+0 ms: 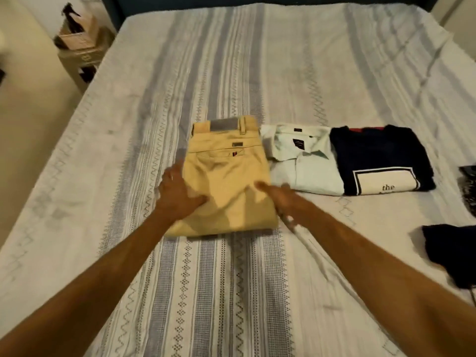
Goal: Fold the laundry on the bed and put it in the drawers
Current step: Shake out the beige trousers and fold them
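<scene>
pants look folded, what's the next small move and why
Probably slide both hands under the pants and lift them. They lie folded beside the shirt, the left hand rests flat on them, and the right hand sits at their edge, blurred.

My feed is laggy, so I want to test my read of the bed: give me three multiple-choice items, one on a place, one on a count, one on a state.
1. Where does the white shirt lie?
A. between the tan trousers and the navy T-shirt
B. on top of the trousers
C. on the floor

2. How many folded garments lie in the row on the bed?
A. one
B. three
C. five

3. What is the left hand doing?
A. hanging off the bed
B. lifting the shirt
C. resting flat on the trousers

Answers: 1 A, the shirt has the trousers on one side and the T-shirt on the other. 2 B, trousers, shirt and T-shirt lie side by side. 3 C, its fingers lie spread on the tan cloth; the right hand is at the trousers' other edge.
</scene>
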Demonstrator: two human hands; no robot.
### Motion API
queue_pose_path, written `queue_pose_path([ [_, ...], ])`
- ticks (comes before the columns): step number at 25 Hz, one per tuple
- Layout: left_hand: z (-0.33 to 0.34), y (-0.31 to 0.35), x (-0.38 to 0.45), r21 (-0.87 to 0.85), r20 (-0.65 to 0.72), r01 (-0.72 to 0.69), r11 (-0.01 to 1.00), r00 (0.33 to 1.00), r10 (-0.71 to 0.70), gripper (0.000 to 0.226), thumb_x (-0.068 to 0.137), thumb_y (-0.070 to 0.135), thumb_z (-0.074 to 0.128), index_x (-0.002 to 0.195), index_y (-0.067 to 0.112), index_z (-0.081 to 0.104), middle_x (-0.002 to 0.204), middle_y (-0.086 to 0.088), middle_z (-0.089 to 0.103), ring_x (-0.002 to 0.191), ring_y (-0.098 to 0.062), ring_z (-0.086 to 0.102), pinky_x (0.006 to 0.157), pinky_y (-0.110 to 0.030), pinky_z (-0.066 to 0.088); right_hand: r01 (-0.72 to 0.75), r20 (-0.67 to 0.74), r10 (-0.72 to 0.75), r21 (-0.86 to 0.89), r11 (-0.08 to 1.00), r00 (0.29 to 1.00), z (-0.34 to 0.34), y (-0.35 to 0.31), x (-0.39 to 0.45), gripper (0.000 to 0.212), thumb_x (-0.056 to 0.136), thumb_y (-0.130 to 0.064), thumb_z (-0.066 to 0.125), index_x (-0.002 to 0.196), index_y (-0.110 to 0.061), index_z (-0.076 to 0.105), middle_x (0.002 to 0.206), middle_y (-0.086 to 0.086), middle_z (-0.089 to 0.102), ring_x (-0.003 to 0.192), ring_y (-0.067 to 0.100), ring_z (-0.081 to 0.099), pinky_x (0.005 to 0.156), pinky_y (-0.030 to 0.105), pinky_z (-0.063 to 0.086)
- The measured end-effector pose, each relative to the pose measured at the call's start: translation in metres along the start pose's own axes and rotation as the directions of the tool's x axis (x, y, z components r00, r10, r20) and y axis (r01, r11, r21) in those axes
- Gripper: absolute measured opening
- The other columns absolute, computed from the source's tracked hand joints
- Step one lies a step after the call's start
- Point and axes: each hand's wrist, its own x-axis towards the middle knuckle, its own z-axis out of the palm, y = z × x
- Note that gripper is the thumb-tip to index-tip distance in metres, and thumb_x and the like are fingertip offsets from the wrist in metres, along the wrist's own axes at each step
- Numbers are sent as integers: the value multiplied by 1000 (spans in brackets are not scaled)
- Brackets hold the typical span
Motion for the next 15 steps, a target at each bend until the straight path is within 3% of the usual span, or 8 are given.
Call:
queue_pose_path([
  [1, 21, -21, 0, 187, 58, -99, 977, 994, 90, 108, 82, 60, 75, 162, 40, 4, 171, -13, 7, 154, -40, 16, 120, -66, 24, -82, 27, 86, -105, 991, 996, 21, 27, 9, 69, 89, -73, 61, 127, -16, 57, 110, 10, 68, 72, 17, 68, 64, 28, 52],
  [3, 65, -56, -13, 357, 256, -245, 902, 954, 157, 83, 94, 65, 48, 160, 49, 0, 174, -5, -2, 159, -37, 6, 122, -66, 21, -120, -3, 122, -188, 975, 993, 61, 79, 24, 59, 101, -53, 56, 143, -13, 44, 101, 13, 65, 75, 25, 62, 71, 34, 46],
  [5, 98, -76, -25, 416, 310, -245, 876, 944, 117, 83, 91, 74, 27, 162, 47, -6, 173, -1, -11, 160, -32, 0, 123, -62, 16, -15, -170, -29, -254, 967, 985, 84, 114, 39, 56, 108, -39, 48, 151, -10, 27, 99, 12, 66, 79, 29, 63, 73, 36, 47],
  [6, 108, -81, -30, 426, 278, -229, 875, 954, 114, 84, 91, 75, 25, 162, 46, -10, 173, 0, -15, 160, -31, -3, 123, -61, 14, 22, -256, -96, -277, 961, 962, 88, 124, 43, 47, 108, -36, 46, 145, -12, 30, 97, 10, 68, 79, 30, 64, 72, 39, 50],
  [8, 120, -79, -37, 404, 168, -218, 888, 972, 162, 84, 98, 68, 37, 163, 42, -10, 173, -1, -16, 159, -32, -6, 124, -61, 10, 76, -331, -188, -323, 943, 925, 80, 133, 48, 34, 106, -29, 48, 136, -16, 38, 95, 7, 68, 83, 31, 67, 71, 42, 54],
  [10, 119, -73, -52, 377, 152, -229, 897, 971, 184, 89, 100, 58, 50, 164, 38, -8, 172, -2, -15, 160, -34, -4, 125, -62, 11, 95, -255, -238, -470, 877, 937, 69, 136, 31, 42, 101, -25, 51, 141, -18, 40, 106, 7, 66, 95, 29, 65, 74, 39, 53],
  [12, 124, -74, -75, 395, 185, -246, 885, 965, 186, 97, 97, 57, 57, 164, 34, -10, 171, 0, -18, 159, -35, -3, 125, -61, 16, 111, -198, -359, -723, 682, 912, 59, 157, 1, 51, 96, -27, 53, 145, -19, 44, 125, 10, 56, 116, 31, 57, 88, 42, 51],
  [15, 138, -75, -98, 439, 273, -280, 854, 947, 170, 102, 95, 58, 60, 164, 27, -9, 170, -5, -22, 159, -39, 0, 125, -58, 20, 150, -62, -382, -852, 502, 922, 35, 193, -34, 63, 88, -27, 60, 149, -25, 44, 145, 7, 47, 133, 32, 47, 107, 48, 41],
])
